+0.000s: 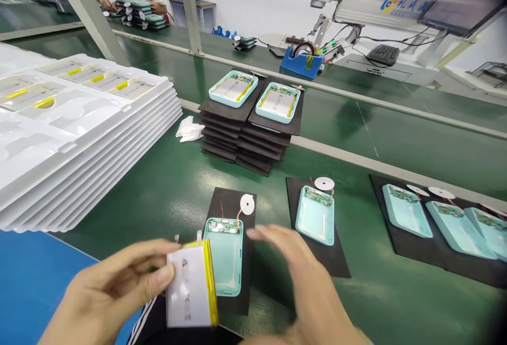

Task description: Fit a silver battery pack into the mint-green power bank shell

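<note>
Head view: our left hand (106,295) pinches a silver battery pouch (191,286) with a yellow edge, held just over the mint case (224,255) on its black mat (247,281). Our right hand (304,281), at three o'clock of the case, hovers open and blurred. A white coil (247,205) lies at twelve o'clock.

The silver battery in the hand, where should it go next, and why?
Probably down into the open mint case just beside it. The left hand holds the battery right at that case's edge, the case looks empty below its circuit board, and the right hand hovers open nearby.
</note>
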The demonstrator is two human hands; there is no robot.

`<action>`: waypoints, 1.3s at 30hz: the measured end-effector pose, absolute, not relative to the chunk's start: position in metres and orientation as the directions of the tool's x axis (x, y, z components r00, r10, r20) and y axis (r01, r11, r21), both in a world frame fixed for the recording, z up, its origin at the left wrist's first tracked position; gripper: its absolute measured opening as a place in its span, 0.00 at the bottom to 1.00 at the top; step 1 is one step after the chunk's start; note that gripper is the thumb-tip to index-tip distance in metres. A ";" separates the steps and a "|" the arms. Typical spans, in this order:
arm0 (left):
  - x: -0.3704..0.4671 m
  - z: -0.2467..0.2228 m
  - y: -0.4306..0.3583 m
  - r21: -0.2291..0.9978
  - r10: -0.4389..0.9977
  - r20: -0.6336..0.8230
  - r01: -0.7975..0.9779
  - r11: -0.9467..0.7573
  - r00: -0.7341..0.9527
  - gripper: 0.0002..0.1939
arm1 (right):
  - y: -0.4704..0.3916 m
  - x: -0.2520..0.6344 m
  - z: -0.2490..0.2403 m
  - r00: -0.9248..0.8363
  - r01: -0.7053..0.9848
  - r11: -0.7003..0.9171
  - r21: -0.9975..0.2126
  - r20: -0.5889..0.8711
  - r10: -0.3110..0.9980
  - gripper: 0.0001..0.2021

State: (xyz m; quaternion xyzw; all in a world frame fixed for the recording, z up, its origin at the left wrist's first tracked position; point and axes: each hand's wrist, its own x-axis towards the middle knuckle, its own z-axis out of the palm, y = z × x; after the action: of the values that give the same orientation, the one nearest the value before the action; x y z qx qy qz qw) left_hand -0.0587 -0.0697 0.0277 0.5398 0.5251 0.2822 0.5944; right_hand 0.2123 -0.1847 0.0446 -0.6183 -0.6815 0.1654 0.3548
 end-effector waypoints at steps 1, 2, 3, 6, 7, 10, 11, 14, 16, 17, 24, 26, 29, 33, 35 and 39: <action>-0.055 0.031 -0.063 0.933 0.888 -0.340 0.232 0.276 0.311 0.17 | -0.177 0.213 0.044 -0.013 0.739 0.174 -0.651 0.244 0.970 0.56; -0.050 0.034 -0.059 0.930 0.877 -0.350 0.238 0.281 0.329 0.17 | -0.171 0.213 0.042 -0.064 0.745 0.191 -0.639 0.216 0.974 0.62; -0.043 0.037 -0.056 0.929 0.872 -0.349 0.251 0.273 0.344 0.17 | -0.165 0.211 0.039 -0.109 0.742 0.192 -0.642 0.167 0.980 0.67; -0.019 0.044 -0.054 0.922 0.859 -0.327 0.332 0.199 0.394 0.15 | -0.156 0.206 0.022 -0.218 0.731 0.215 -0.648 0.076 0.973 0.73; -0.013 0.046 -0.055 0.916 0.855 -0.320 0.364 0.169 0.408 0.14 | -0.155 0.205 0.017 -0.231 0.729 0.221 -0.647 0.071 0.970 0.73; -0.002 0.048 -0.057 0.891 0.850 -0.293 0.446 0.078 0.437 0.13 | -0.156 0.204 0.007 -0.235 0.723 0.244 -0.646 0.101 0.967 0.72; -0.001 0.048 -0.057 0.883 0.851 -0.283 0.466 0.052 0.441 0.13 | -0.156 0.205 0.006 -0.229 0.720 0.249 -0.648 0.117 0.966 0.71; 0.001 0.051 -0.056 0.867 0.855 -0.264 0.498 0.007 0.446 0.13 | -0.156 0.206 0.004 -0.209 0.710 0.251 -0.658 0.144 0.967 0.69; 0.002 0.052 -0.055 0.862 0.858 -0.256 0.507 -0.006 0.444 0.13 | -0.156 0.206 0.003 -0.198 0.703 0.236 -0.671 0.135 0.971 0.67; 0.002 0.052 -0.055 0.859 0.861 -0.251 0.511 -0.012 0.442 0.13 | -0.155 0.205 0.002 -0.193 0.698 0.231 -0.678 0.132 0.972 0.67; 0.002 0.048 -0.062 0.830 0.876 -0.243 0.557 -0.036 0.418 0.12 | -0.156 0.203 0.000 -0.154 0.679 0.204 -0.705 0.134 0.979 0.67; 0.002 0.048 -0.062 0.825 0.876 -0.251 0.564 -0.030 0.413 0.12 | -0.156 0.204 0.001 -0.156 0.679 0.208 -0.704 0.138 0.978 0.66; 0.003 0.048 -0.061 0.832 0.881 -0.230 0.553 -0.042 0.414 0.12 | -0.156 0.204 0.001 -0.156 0.685 0.207 -0.699 0.136 0.978 0.66; 0.005 0.048 -0.059 0.834 0.880 -0.217 0.548 -0.057 0.422 0.11 | -0.155 0.204 0.000 -0.151 0.678 0.205 -0.706 0.139 0.979 0.65; 0.006 0.047 -0.059 0.832 0.876 -0.209 0.550 -0.074 0.434 0.11 | -0.154 0.203 -0.001 -0.148 0.678 0.211 -0.704 0.150 0.978 0.65; 0.003 0.045 -0.062 0.822 0.871 -0.212 0.563 -0.086 0.443 0.12 | -0.154 0.203 -0.002 -0.149 0.686 0.220 -0.694 0.162 0.976 0.65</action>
State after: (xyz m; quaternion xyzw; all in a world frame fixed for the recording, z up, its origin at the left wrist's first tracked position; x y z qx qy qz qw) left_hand 0.0035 -0.0618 0.0450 0.7172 0.4997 0.1691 0.4554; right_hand 0.2033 -0.1542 -0.0015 -0.5773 -0.7194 0.2386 0.3038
